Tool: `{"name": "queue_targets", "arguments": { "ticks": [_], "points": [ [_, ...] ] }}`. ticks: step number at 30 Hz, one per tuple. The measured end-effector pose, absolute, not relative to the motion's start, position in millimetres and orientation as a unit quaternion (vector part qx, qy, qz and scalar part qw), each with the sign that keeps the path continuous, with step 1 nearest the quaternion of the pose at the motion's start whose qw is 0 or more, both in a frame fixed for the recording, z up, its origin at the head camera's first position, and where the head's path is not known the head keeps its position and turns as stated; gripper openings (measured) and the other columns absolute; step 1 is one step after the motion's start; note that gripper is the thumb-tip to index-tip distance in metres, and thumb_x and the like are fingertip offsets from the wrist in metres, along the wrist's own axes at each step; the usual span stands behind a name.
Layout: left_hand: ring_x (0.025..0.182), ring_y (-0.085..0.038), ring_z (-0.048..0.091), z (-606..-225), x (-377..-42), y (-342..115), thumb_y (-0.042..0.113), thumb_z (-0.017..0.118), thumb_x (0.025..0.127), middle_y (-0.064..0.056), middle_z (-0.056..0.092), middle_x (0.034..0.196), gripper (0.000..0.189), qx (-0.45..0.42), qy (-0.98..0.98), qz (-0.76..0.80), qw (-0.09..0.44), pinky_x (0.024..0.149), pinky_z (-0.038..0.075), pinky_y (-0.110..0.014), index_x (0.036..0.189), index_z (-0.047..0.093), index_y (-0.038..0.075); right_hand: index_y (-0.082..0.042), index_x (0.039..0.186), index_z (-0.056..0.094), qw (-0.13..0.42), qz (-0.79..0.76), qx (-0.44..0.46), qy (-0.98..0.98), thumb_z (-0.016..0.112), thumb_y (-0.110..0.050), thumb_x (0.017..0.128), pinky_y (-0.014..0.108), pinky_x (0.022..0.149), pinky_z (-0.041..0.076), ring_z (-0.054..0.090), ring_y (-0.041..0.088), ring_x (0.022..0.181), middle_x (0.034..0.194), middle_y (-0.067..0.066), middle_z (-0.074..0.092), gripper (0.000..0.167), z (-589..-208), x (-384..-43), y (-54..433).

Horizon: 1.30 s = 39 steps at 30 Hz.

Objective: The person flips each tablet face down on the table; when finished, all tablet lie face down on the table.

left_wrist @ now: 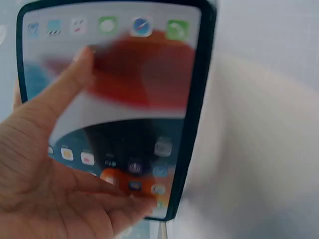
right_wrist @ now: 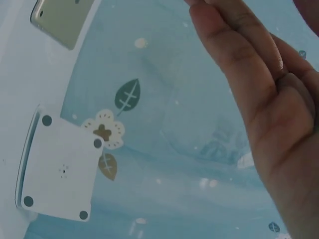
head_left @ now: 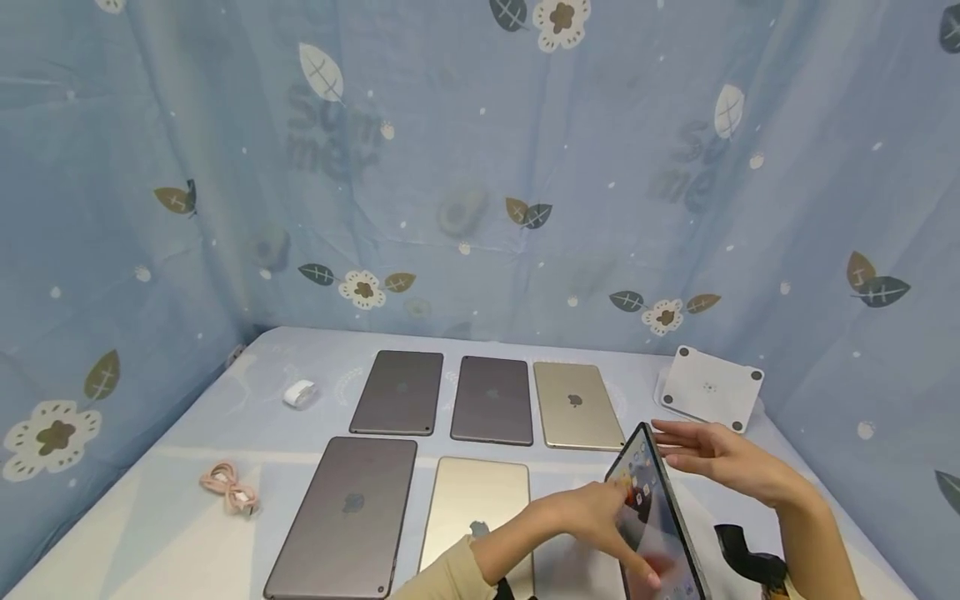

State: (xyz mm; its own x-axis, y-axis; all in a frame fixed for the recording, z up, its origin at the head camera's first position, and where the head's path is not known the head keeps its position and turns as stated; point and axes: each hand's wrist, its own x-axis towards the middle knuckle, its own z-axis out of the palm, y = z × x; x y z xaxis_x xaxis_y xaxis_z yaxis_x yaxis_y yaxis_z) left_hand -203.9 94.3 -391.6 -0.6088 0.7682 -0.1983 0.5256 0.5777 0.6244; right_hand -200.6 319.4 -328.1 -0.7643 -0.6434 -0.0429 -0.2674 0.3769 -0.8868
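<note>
A tablet (head_left: 654, 508) with a dark bezel and a lit home screen stands tilted on its edge at the right of the table. My left hand (head_left: 592, 521) lies spread over its screen, thumb toward the near end. In the left wrist view the thumb and fingers of that hand rest against the glass (left_wrist: 144, 74) and are not wrapped round the frame. Behind the tablet, my right hand (head_left: 731, 458) has its fingers extended toward the far top corner. Whether they touch the tablet cannot be told. The right wrist view shows this hand (right_wrist: 264, 84) with nothing in its fingers.
Tablets lie face down: grey (head_left: 397, 393), grey (head_left: 491, 402) and gold (head_left: 577, 408) behind, grey (head_left: 345, 521) and gold (head_left: 476, 492) in front. A white plate with dark feet (head_left: 712, 390) stands back right. A white charger (head_left: 301, 394) and pink cable (head_left: 228, 488) lie left.
</note>
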Motion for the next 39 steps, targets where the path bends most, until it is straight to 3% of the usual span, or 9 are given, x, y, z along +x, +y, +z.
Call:
{"name": "queue_targets", "arguments": {
  "ticks": [5, 9, 14, 17, 21, 25, 32, 35, 39],
  "points": [
    [0.119, -0.001, 0.052, -379.3, -211.2, 79.0, 0.040, 0.078, 0.078, 0.010, 0.054, 0.134, 0.067, 0.381, 0.828, 0.331, 0.246, 0.087, 0.048, -0.019, 0.135, 0.048, 0.020, 0.026, 0.139, 0.018, 0.204, -0.494, -0.320, 0.782, 0.045, -0.005, 0.101, 0.014, 0.092, 0.047, 0.050, -0.008, 0.120, 0.140, 0.051, 0.017, 0.056, -329.5, -201.7, 305.1],
    [0.131, -0.003, 0.044, -365.7, -210.3, 68.5, 0.040, 0.079, 0.077, 0.009, 0.044, 0.146, 0.082, 0.398, 0.820, 0.355, 0.205, 0.099, 0.043, -0.019, 0.146, 0.039, 0.020, 0.024, 0.140, 0.020, 0.207, -0.482, -0.310, 0.793, 0.049, -0.007, 0.100, 0.014, 0.093, 0.047, 0.052, -0.001, 0.123, 0.142, 0.047, 0.022, 0.059, -333.2, -201.9, 295.4],
    [0.142, -0.010, 0.031, -348.6, -201.8, 56.3, 0.045, 0.084, 0.070, 0.001, 0.024, 0.158, 0.121, 0.374, 0.842, 0.354, 0.162, 0.109, 0.038, -0.028, 0.156, 0.005, 0.015, 0.019, 0.143, 0.022, 0.210, -0.449, -0.283, 0.821, 0.052, -0.015, 0.099, 0.019, 0.094, 0.049, 0.044, 0.041, 0.132, 0.146, 0.041, 0.027, 0.063, -339.3, -203.1, 286.8],
    [0.145, -0.015, 0.027, -342.1, -197.7, 49.5, 0.049, 0.085, 0.066, -0.003, 0.020, 0.159, 0.124, 0.362, 0.858, 0.333, 0.147, 0.112, 0.036, -0.033, 0.156, 0.007, 0.013, 0.014, 0.147, 0.016, 0.233, -0.441, -0.275, 0.821, 0.054, -0.017, 0.099, 0.026, 0.097, 0.050, 0.032, 0.055, 0.133, 0.149, 0.039, 0.023, 0.069, -345.8, -205.0, 281.5],
    [0.144, -0.017, 0.029, -341.2, -197.3, 38.7, 0.052, 0.085, 0.064, -0.004, 0.024, 0.159, 0.116, 0.369, 0.869, 0.303, 0.132, 0.112, 0.037, -0.033, 0.154, 0.021, 0.015, 0.006, 0.152, 0.008, 0.267, -0.427, -0.263, 0.823, 0.058, -0.021, 0.096, 0.045, 0.098, 0.049, 0.029, 0.059, 0.132, 0.151, 0.039, 0.017, 0.080, -354.9, -205.5, 273.3],
    [0.138, -0.014, 0.040, -344.9, -201.1, 26.0, 0.050, 0.086, 0.063, -0.001, 0.038, 0.153, 0.104, 0.380, 0.872, 0.283, 0.121, 0.107, 0.041, -0.028, 0.146, 0.037, 0.013, 0.006, 0.152, 0.007, 0.284, -0.396, -0.242, 0.839, 0.064, -0.029, 0.093, 0.058, 0.098, 0.044, 0.026, 0.062, 0.132, 0.153, 0.037, 0.011, 0.088, -361.4, -204.6, 263.3],
    [0.137, -0.023, 0.042, -351.1, -204.9, 15.0, 0.051, 0.087, 0.060, -0.005, 0.037, 0.154, 0.111, 0.365, 0.895, 0.224, 0.126, 0.106, 0.043, -0.032, 0.148, 0.036, 0.007, 0.023, 0.140, 0.023, 0.289, -0.311, -0.226, 0.877, 0.064, -0.041, 0.090, 0.061, 0.099, 0.041, 0.037, 0.055, 0.130, 0.144, 0.043, 0.028, 0.090, -370.5, -205.1, 254.1],
    [0.128, -0.019, 0.052, -358.0, -204.7, 17.8, 0.050, 0.088, 0.059, -0.007, 0.047, 0.146, 0.105, 0.374, 0.893, 0.219, 0.118, 0.100, 0.047, -0.026, 0.140, 0.042, 0.003, 0.025, 0.136, 0.030, 0.273, -0.280, -0.218, 0.894, 0.067, -0.043, 0.087, 0.062, 0.098, 0.041, 0.042, 0.053, 0.128, 0.140, 0.041, 0.038, 0.091, -371.2, -206.0, 254.7],
    [0.125, -0.017, 0.054, -368.8, -202.1, 23.3, 0.048, 0.089, 0.059, -0.010, 0.050, 0.143, 0.107, 0.372, 0.894, 0.221, 0.117, 0.096, 0.048, -0.022, 0.140, 0.040, -0.002, 0.022, 0.130, 0.043, 0.255, -0.240, -0.207, 0.914, 0.071, -0.041, 0.084, 0.058, 0.093, 0.045, 0.053, 0.045, 0.118, 0.128, 0.032, 0.054, 0.083, -371.7, -207.8, 256.0]
  ]
}}
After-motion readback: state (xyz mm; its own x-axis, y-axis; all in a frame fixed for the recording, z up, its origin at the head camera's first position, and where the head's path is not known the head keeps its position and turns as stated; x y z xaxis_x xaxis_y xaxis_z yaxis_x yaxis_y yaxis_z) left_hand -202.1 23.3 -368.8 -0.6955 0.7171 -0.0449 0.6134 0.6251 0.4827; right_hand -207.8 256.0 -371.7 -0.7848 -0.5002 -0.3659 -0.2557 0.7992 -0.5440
